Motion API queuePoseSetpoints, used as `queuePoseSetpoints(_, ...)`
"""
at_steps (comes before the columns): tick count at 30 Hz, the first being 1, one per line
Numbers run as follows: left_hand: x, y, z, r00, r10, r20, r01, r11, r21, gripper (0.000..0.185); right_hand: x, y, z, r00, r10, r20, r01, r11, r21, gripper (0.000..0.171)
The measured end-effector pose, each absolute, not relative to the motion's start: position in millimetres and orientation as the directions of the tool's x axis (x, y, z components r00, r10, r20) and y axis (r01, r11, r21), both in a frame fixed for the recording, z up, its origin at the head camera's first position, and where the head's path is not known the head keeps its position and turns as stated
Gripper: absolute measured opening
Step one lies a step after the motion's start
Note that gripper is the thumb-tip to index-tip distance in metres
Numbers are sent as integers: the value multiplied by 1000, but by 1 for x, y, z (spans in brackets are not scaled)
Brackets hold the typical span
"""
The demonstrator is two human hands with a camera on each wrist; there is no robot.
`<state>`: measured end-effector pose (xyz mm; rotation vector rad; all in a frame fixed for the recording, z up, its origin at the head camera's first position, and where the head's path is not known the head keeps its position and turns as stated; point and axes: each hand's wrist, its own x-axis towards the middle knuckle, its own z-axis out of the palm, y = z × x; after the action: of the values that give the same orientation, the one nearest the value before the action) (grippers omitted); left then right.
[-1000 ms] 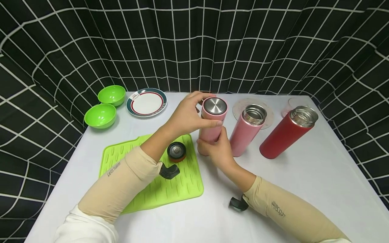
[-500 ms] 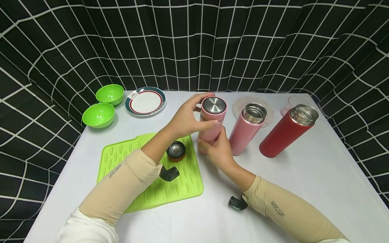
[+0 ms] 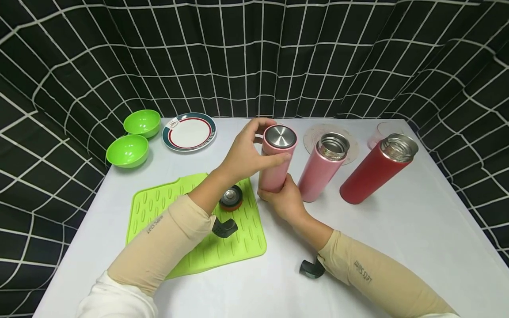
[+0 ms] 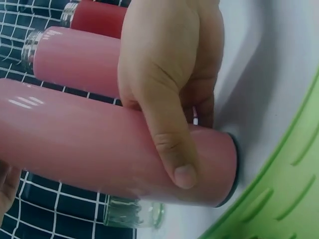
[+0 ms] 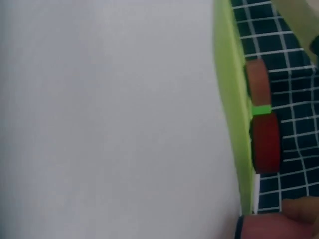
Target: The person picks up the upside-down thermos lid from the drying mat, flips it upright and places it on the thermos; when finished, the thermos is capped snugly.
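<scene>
Near the table's (image 3: 397,229) middle, beside the green mat's (image 3: 191,247) far right corner, the left hand (image 3: 242,154) curls round the pink flask's (image 3: 274,172) cap (image 3: 280,137) while the right hand (image 3: 286,201) clasps its base (standing upright). I'd brace the base firmly and twist only the cap, keeping the flask vertical.

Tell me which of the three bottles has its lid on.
The pink bottle held in both hands, leftmost of the three. The second pink bottle and the red bottle stand with open mouths.
</scene>
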<state>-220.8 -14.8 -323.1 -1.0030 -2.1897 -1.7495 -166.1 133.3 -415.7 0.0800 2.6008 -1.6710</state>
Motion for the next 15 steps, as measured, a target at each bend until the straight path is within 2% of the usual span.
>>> queuePoseSetpoints(4, -220, -14, -323, -743, 405, 532, 611, 87, 787, 69, -167, 135, -419, -997, 13, -71, 69, 440, -895, 72)
queuePoseSetpoints(9, -219, -10, -321, -765, 369, 528, 610, 150, 778, 72, -168, 136, -418, -999, 5, -41, 38, 467, -884, 71)
queuePoseSetpoints(15, -217, -9, -321, -774, 371, 512, 594, 148, 791, 72, -169, 136, -418, -999, -3, -33, 27, 493, -870, 71)
